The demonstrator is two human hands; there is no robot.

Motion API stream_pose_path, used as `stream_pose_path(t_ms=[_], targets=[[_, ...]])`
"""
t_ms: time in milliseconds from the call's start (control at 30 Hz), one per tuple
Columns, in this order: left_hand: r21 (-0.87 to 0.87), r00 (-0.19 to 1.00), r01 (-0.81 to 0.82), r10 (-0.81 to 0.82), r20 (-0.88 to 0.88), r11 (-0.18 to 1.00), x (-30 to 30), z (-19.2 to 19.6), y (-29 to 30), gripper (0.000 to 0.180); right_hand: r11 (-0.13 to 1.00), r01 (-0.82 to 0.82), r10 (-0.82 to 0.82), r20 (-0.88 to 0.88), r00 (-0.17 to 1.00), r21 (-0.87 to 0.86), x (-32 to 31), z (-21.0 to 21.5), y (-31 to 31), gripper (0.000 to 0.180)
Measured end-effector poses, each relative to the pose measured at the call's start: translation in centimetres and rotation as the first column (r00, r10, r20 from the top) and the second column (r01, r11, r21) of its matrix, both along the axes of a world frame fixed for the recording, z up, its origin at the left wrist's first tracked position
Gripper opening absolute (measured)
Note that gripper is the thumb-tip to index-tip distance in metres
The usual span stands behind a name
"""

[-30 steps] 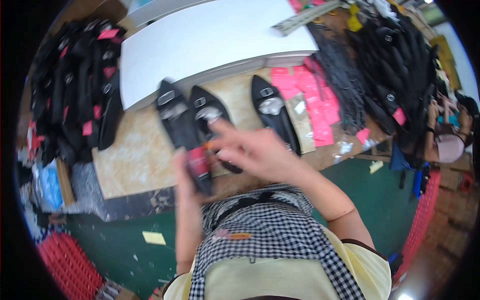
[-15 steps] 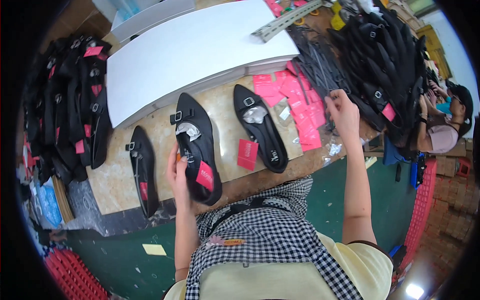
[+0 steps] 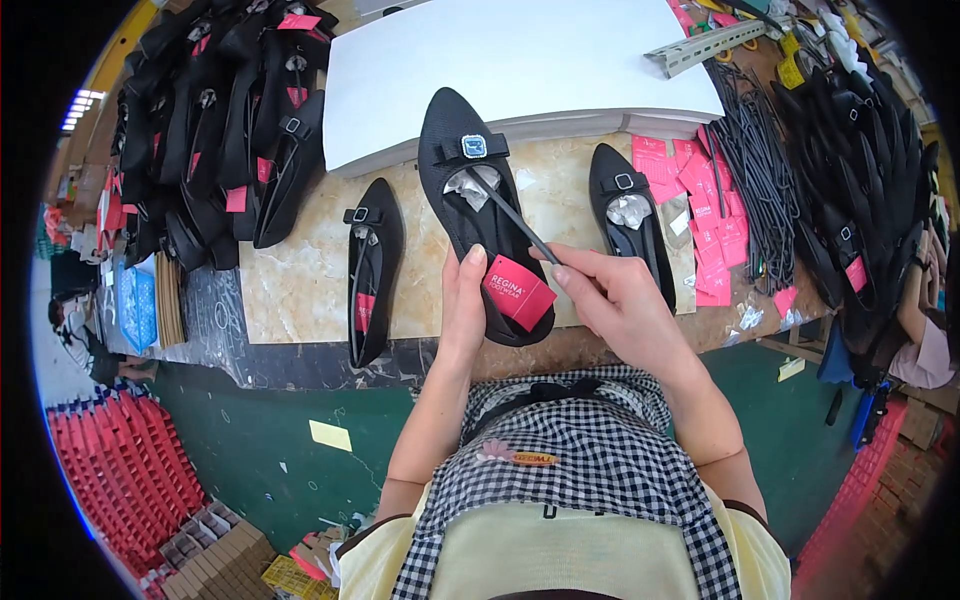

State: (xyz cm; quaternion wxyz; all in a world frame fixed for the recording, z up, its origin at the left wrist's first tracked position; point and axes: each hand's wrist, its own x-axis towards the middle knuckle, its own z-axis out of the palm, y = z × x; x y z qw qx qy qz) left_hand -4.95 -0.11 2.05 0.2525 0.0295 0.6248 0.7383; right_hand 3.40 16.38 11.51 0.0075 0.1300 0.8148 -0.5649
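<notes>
Lifted above the table is a black pointed flat shoe with a square buckle, its toe pointing away from me. My left hand grips it by the side near the heel. A pink tag hangs over the heel, and crumpled white paper fills the toe. Between the thumb and fingers of my right hand is a thin dark shoe stick, its far end in the shoe's opening at the paper. Similar shoes lie on either side, one on the left and one on the right, partly behind my right hand.
A white stack of sheets or board stands along the back. Piled black shoes flank the table, a left heap and a right heap. Loose pink tags and a bundle of dark sticks lie at right. A metal rail rests on the stack.
My right hand has come from the stick bundle to the held shoe, bringing a stick whose end is now inside it. The whole view has shifted, with the table further left before.
</notes>
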Motion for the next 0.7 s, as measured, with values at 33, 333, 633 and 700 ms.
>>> stream_pose_path(t_ms=[33, 333, 633, 700], targets=[[0.003, 1.000, 0.003, -0.003, 0.002, 1.000, 0.1, 0.0, -0.1, 0.061, 0.999, 0.006, -0.005, 0.010, 1.000, -0.046, -0.2, 0.1, 0.0, 0.028], [-0.026, 0.958, -0.138, 0.141, 0.251, 0.990, 3.4, -1.4, 1.2, 0.082, 0.858, 0.240, -0.038, -0.410, 0.911, 0.453, -1.7, -5.3, -5.1, 0.031], [-0.620, 0.620, -0.495, -0.253, -0.743, 0.609, -2.4, 3.3, -3.0, 0.050, 0.402, 0.495, -0.489, -0.276, 0.827, 0.770, 8.9, -8.0, 18.3, 0.023], [-0.508, 0.776, -0.067, -0.276, -0.568, 0.859, -0.7, 2.8, 1.7, 0.056, 0.219, 0.352, -0.537, -0.189, 0.822, 0.910, 10.3, -11.7, 22.0, 0.018]])
